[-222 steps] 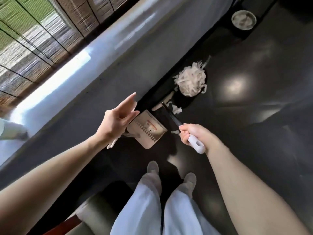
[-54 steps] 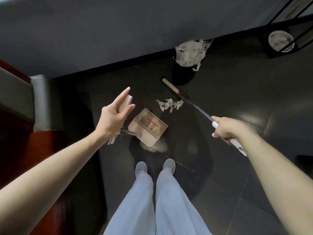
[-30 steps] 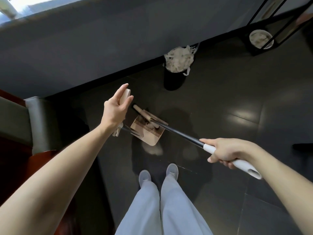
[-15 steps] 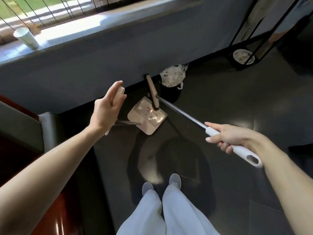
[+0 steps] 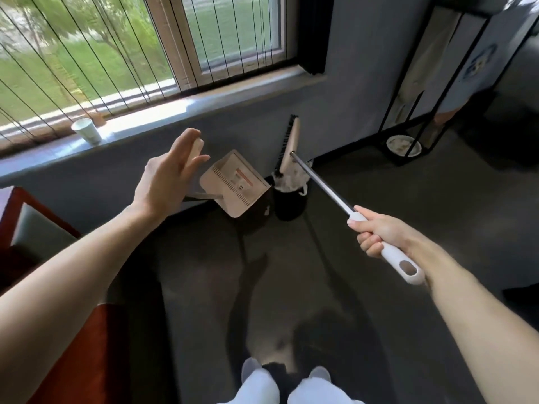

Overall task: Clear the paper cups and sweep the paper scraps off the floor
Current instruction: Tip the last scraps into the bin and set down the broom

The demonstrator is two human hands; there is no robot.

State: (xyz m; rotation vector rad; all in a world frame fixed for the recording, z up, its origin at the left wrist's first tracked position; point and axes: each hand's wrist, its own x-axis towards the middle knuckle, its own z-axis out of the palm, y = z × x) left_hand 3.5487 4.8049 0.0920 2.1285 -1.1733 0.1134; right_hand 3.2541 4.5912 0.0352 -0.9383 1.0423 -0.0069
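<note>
The right hand [image 5: 379,235] is clenched around the white grip of the broom [image 5: 322,185]. Its metal shaft points away from the person, and the beige head with black bristles stands upright in the air above the trash bin [image 5: 289,201].

The left hand [image 5: 170,177] holds the dustpan [image 5: 234,185] by its handle. The end of the handle shows between the thumb and the stretched upper fingers; the lower fingers are hidden behind the palm. The dustpan is tilted and lifted, just beside the bin. It carries a label [image 5: 241,179] with an orange stripe and small print which is too blurred to read.

The black bin stands against the wall and is full of white paper scraps [image 5: 293,177]. One paper cup [image 5: 86,131] stands upright on the window sill [image 5: 151,123], well apart from both hands.
</note>
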